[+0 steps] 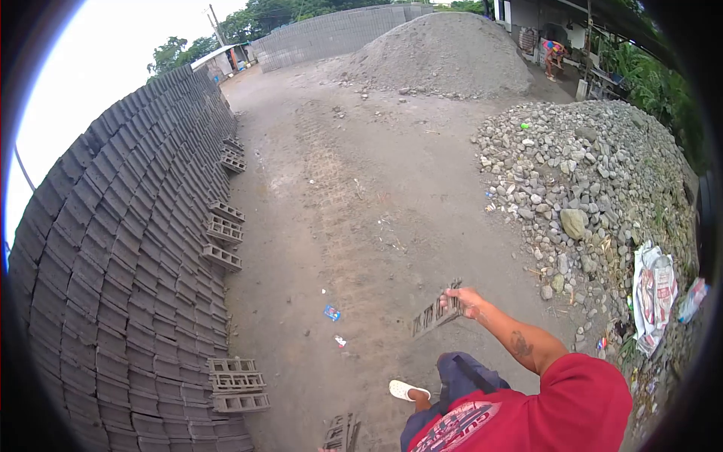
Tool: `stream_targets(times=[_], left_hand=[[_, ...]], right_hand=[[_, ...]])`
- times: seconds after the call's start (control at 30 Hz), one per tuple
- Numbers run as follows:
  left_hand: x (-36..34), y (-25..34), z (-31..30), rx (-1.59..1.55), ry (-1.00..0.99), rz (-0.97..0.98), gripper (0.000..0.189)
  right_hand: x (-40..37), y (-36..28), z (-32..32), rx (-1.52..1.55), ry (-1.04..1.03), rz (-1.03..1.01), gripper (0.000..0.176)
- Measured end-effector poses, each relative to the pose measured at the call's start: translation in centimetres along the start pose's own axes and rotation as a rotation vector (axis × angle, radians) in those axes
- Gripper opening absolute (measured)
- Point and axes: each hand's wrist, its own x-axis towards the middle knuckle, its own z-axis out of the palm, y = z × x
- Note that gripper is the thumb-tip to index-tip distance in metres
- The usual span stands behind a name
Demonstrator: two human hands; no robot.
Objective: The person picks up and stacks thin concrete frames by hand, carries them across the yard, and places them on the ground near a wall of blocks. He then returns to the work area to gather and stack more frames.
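Note:
My right hand (465, 300) grips one end of a grey hollow concrete block (431, 317), held out at my right side above the dirt ground. Its hollow cells show, and the block is tilted. At the bottom edge, a second hollow concrete block (348, 431) hangs low on my left side. Only a sliver of my left hand (325, 450) shows against that block; its fingers are mostly cut off by the frame. My red shirt and one white clog (409, 390) are visible between the two blocks.
A tall wall of stacked blocks (128, 248) runs along the left, with several hollow blocks (239, 384) at its foot. A rubble pile (587, 181) lies right. Farther off are a gravel mound (444, 56), more stacked blocks (331, 34) and a bending person (553, 56).

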Motion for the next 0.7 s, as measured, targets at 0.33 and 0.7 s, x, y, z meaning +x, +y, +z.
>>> stream_targets(times=[0.33, 0.7], left_hand=[[6.0, 9.8, 7.7, -0.023, 0.017, 0.164, 0.018], [11.3, 17.4, 25.6, 0.381, 0.443, 0.355, 0.027]], right_hand=[[4.2, -7.2, -10.1, 0.576, 0.149, -0.173, 0.011], [1.7, -29.4, -49.9, 0.324, 0.794, -0.756, 0.011]])
